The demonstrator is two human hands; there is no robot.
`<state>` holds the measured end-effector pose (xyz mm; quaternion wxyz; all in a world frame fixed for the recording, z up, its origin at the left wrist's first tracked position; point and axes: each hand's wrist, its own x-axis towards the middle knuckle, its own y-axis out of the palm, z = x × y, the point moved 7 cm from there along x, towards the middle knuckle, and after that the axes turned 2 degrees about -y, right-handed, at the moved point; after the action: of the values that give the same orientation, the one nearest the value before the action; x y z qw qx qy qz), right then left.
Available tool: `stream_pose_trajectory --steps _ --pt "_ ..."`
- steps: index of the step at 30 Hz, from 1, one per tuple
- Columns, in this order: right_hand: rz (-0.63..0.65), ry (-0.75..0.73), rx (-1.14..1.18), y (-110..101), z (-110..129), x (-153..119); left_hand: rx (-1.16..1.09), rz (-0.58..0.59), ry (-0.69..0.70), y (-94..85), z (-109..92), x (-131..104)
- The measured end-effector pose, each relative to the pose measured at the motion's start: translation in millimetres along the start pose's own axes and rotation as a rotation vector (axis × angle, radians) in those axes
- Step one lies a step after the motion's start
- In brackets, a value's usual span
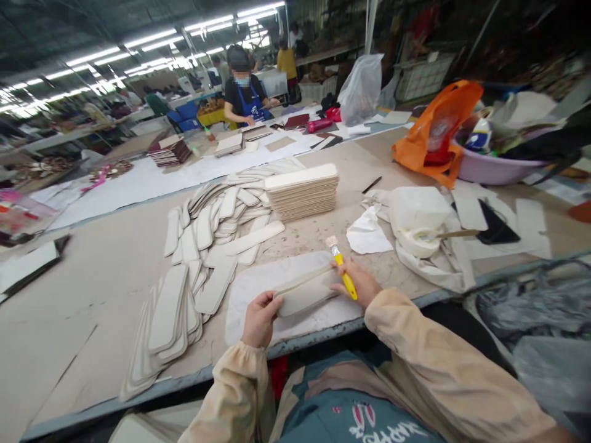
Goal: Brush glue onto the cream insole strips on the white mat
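Observation:
My left hand (261, 317) pinches the left end of a few pale, rounded strips (307, 294) over a white sheet (240, 307) at the table's front edge. My right hand (357, 280) holds a yellow-handled brush (345, 275), bristles pointing up and away, and its fingers touch the strips' right end. Beyond the sheet stands a neat stack of similar strips (302, 194). To its left, many loose strips (203, 231) lie in an overlapping, curving spread down to the near edge.
On the right are a white tub (420, 218) with a stick across it, crumpled white paper (369, 231), an orange bag (427, 132) and a lilac basin (501, 167). A dark thin tool (372, 184) lies behind. Across the table, a person (247, 92) in a blue apron works.

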<state>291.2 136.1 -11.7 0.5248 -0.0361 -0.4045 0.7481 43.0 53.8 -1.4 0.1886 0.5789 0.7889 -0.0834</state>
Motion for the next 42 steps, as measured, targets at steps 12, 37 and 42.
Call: stream_pose_trajectory --steps 12,37,42 --pt "-0.065 0.213 0.311 -10.2 20.0 -26.5 -0.301 -0.030 0.040 13.5 -32.7 14.4" --pt "-0.239 0.454 0.524 -7.1 65.6 -62.6 -0.572 -0.052 0.191 18.6 -37.6 -6.0" --pt "-0.230 0.456 0.612 -9.4 58.6 -64.9 -0.508 -0.089 0.181 8.5 -40.6 0.4"
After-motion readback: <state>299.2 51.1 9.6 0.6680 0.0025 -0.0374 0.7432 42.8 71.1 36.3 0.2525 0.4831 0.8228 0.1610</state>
